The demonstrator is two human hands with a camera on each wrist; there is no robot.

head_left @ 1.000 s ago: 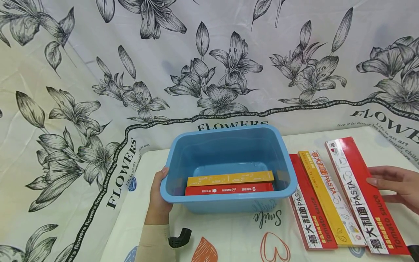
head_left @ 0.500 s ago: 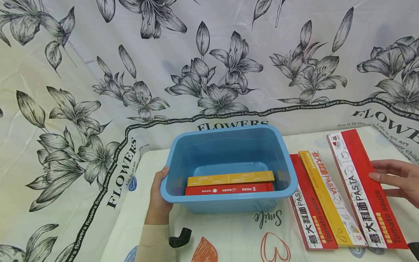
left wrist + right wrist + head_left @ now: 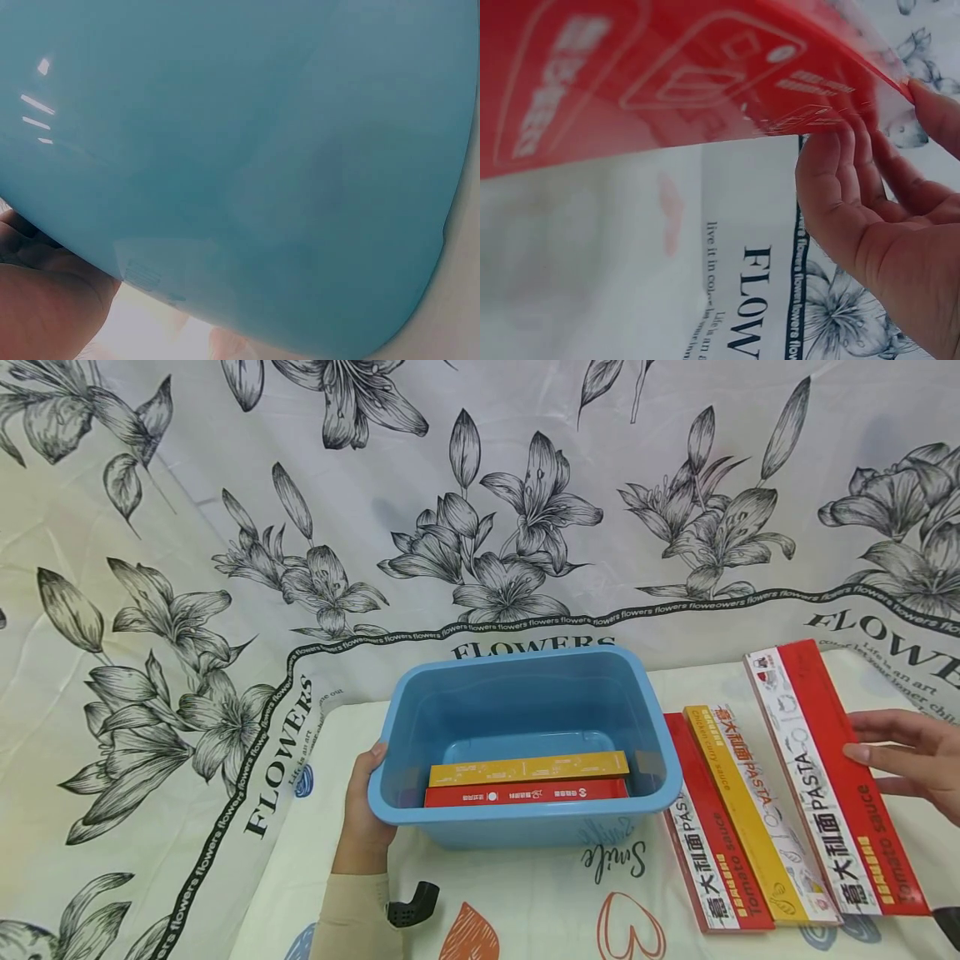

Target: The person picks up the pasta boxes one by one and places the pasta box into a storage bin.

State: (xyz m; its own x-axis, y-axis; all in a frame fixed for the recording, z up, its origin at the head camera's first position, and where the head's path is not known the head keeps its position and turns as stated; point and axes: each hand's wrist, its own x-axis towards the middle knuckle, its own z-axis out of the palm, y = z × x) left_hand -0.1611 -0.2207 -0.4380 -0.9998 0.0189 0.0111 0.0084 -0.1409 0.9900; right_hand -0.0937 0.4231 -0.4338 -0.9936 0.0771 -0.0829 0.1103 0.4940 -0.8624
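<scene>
My right hand [image 3: 911,760] pinches the right long edge of a red and white pasta box [image 3: 832,777], thumb on top and fingers underneath. In the right wrist view the box's red underside [image 3: 682,82] shows raised over the tablecloth. To its left lie a yellow pasta box [image 3: 753,810] and another red pasta box [image 3: 708,860], partly behind the bin. My left hand [image 3: 367,818] holds the left rim of a blue plastic bin [image 3: 525,816], most of its fingers hidden beneath. Inside the bin, a yellow box [image 3: 528,768] and a red box [image 3: 525,793] stand on edge along the near wall.
A white tablecloth [image 3: 540,910] with printed hearts and leaves covers the table. Behind the bin hangs a white flower-printed cloth [image 3: 510,485]. A black device [image 3: 414,906] sits at my left wrist.
My right hand has lifted the red pasta box and carried it slightly away from me. The left hand, the bin and the other boxes have stayed in place.
</scene>
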